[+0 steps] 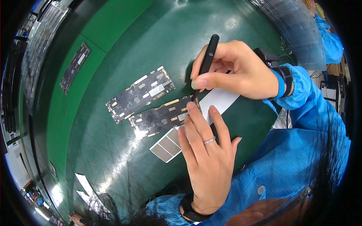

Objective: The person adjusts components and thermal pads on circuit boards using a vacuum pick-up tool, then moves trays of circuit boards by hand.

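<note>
My right hand point(241, 71) pinches a black pen-shaped tool point(208, 54), its narrow lower end pointing down at the right end of a dark circuit board point(155, 119). What the tip is made of cannot be made out. My left hand point(209, 162) lies with fingers stretched out, fingertips on the right part of that board and at a white strip with grey rectangular pads point(166, 147), which runs partly under the hand. Just beyond, a second dark circuit board point(130, 98) with a white label lies flat on the green mat, close beside the first.
Farther left, another circuit board point(75, 67) lies on a brighter green strip point(107, 24). Stacked clear plastic trays stand at the left point(41, 49) and upper right point(292, 28). White paper strips point(87, 186) lie lower left. Another person's blue sleeve point(332, 43) shows at the upper right.
</note>
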